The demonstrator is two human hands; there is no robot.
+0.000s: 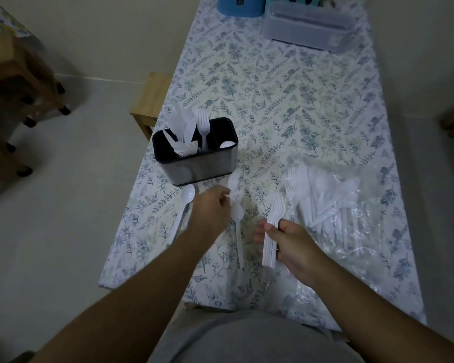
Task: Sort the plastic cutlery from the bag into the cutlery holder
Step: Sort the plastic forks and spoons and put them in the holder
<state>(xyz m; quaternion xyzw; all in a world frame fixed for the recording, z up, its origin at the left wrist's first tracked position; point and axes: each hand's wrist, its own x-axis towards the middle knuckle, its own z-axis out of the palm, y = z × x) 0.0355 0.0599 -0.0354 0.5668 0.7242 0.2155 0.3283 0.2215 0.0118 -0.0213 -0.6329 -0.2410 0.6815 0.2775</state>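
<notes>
My right hand (291, 241) clamps a stack of forks (273, 231), kept aligned for one drop (near the cutlery holder (194, 153)). My left hand (210, 210) pinches a spoon (237, 218), separating types.

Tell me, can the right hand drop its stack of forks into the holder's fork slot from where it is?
Probably yes. The right hand grips the fork stack near the table's front edge, and the cutlery holder stands open-topped ahead to its left. Only the left hand, at the loose spoons, lies near that path.

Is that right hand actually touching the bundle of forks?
Touching. The head view shows the right hand with thumb and fingers wrapped round the handles of the stacked forks, lifting them beside the clear bag.
</notes>
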